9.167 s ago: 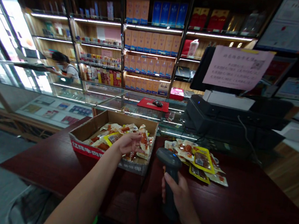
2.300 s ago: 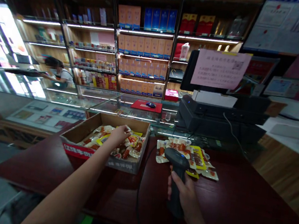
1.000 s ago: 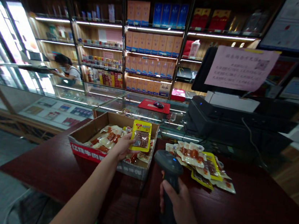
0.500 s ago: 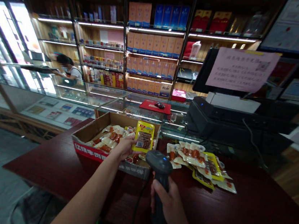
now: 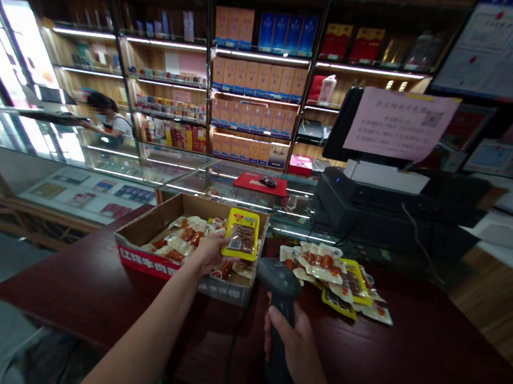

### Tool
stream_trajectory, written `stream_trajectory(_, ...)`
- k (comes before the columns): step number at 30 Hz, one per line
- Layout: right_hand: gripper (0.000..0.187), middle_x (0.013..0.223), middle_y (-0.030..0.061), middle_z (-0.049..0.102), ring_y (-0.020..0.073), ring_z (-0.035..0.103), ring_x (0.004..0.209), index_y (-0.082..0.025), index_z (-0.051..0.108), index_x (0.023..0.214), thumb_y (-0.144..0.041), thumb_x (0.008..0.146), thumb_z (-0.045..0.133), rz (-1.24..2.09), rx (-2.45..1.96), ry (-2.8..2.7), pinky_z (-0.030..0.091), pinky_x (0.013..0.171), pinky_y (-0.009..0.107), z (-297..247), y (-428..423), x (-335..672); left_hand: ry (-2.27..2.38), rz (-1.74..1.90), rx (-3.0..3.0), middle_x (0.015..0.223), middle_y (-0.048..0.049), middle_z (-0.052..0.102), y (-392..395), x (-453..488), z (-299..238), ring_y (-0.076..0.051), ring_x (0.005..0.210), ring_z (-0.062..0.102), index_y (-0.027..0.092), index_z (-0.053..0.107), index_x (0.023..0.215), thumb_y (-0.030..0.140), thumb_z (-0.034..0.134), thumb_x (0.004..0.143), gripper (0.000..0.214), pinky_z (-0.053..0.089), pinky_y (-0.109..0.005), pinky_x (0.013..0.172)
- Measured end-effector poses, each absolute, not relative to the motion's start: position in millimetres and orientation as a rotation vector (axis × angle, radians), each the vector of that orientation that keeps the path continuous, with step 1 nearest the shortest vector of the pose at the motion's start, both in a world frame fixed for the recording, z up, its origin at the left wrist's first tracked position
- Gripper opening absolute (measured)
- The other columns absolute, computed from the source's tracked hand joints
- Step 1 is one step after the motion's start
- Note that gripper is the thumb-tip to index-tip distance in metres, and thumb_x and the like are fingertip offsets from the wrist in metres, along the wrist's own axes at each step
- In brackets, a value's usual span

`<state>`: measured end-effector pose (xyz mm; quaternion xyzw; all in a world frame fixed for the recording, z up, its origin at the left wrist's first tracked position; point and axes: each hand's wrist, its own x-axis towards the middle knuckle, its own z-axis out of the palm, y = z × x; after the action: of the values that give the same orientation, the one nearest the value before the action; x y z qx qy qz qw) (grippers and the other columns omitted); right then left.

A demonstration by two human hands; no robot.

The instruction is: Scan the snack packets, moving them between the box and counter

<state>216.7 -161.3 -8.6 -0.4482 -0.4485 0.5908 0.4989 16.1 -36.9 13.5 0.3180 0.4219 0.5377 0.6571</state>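
Now the left grip [image 5: 206, 251] pinches a yellow packet [image 5: 242, 234], the right grip [image 5: 287, 342] clamps a barcode scanner [image 5: 279, 281].

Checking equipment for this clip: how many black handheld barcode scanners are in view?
1: the black handheld barcode scanner, held in the right hand above the dark red counter; others could be hidden.

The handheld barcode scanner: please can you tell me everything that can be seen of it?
The handheld barcode scanner looks like dark grey plastic, with a broad head above a long handle. The right hand grips the handle, fingers wrapped around it. The head tilts upward, facing toward a yellow-backed snack packet. A thin dark cord runs down beside it.
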Motion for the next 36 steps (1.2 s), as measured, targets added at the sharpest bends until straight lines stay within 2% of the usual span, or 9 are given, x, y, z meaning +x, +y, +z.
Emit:
stream_trajectory(5,0.045,0.056,-0.0063,0.053,0.0089,0.047,0.037,-0.017,0.051,0.096,-0.050,0.069,0.065,1.311,-1.131,-0.982,0.040,0.032,0.020,-8,-163,254,0.908,1.386,0.753,0.072,-0.0067,0.066,-35,41,20,-0.012,0.057,0.062,0.009,0.062,0.091,0.010,0.055,0.076,0.017,0.051,-0.019,0.044)
stream_trajectory(9,0.048,0.055,-0.0062,0.054,0.0091,0.047,0.037,-0.017,0.052,0.095,-0.052,0.066,0.067,1.211,-1.163,-0.921,0.041,0.032,0.020,-5,-167,283,0.882,1.271,0.854,0.069,-0.0066,0.066,-31,94,25,-0.010,0.050,0.058,0.008,0.064,0.086,0.009,0.056,0.074,0.014,0.047,-0.017,0.039)
stream_trajectory(17,0.041,0.053,-0.0056,0.054,0.0099,0.049,0.038,-0.018,0.053,0.082,-0.052,0.064,0.069,1.082,-1.173,-0.826,0.042,0.034,0.022,4,-181,333,0.859,0.995,0.938,0.072,-0.0086,0.067,-13,206,15,-0.010,0.052,0.059,0.008,0.066,0.084,0.004,0.058,0.069,0.018,0.043,-0.016,0.040)
stream_trajectory(22,0.045,0.053,-0.0055,0.054,0.0097,0.048,0.036,-0.018,0.053,0.088,-0.052,0.063,0.070,1.029,-1.198,-0.776,0.042,0.034,0.022,8,-188,356,0.836,0.983,1.044,0.067,-0.0061,0.066,-1,246,3,-0.009,0.052,0.058,0.009,0.067,0.075,0.006,0.064,0.066,0.010,0.045,-0.017,0.048)
stream_trajectory(29,0.044,0.053,-0.0052,0.056,0.0102,0.049,0.037,-0.018,0.053,0.083,-0.053,0.063,0.070,1.015,-1.179,-0.771,0.043,0.034,0.022,4,-187,362,1.029,1.179,1.100,0.067,-0.0047,0.065,5,244,-7,-0.009,0.054,0.057,0.008,0.066,0.077,0.005,0.066,0.063,0.014,0.048,-0.021,0.057)
stream_trajectory(36,0.048,0.052,-0.0054,0.055,0.0106,0.048,0.035,-0.017,0.054,0.089,-0.052,0.061,0.071,1.118,-1.150,-0.774,0.041,0.032,0.023,-7,-177,342,1.013,1.246,1.216,0.069,-0.0056,0.066,0,192,3,-0.011,0.058,0.058,0.010,0.067,0.077,0.014,0.067,0.064,0.013,0.047,-0.022,0.057)
